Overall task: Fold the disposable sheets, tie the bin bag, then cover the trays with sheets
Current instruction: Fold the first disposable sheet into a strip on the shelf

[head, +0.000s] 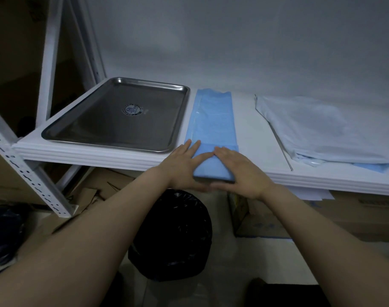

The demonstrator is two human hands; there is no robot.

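A blue disposable sheet (pixel 213 120) lies as a long narrow strip on the white shelf (pixel 89 152), its near end folded over at the front edge. My left hand (pixel 183 167) and my right hand (pixel 240 171) lie flat on that fold with fingers straight, pressing it down, thumbs under the edge. A bare steel tray (pixel 62 134) sits left of the strip. To the right lies a pale sheet (pixel 317 131) over something with a thin metal edge. A black bin bag (pixel 171 235) stands on the floor below the hands.
White slotted shelf posts (pixel 25 171) rise at the left. Cardboard boxes (pixel 355 220) sit under the shelf at the right and flattened cardboard (pixel 96 189) lies at the left. Another dark bag (pixel 3 235) sits at the far left on the floor.
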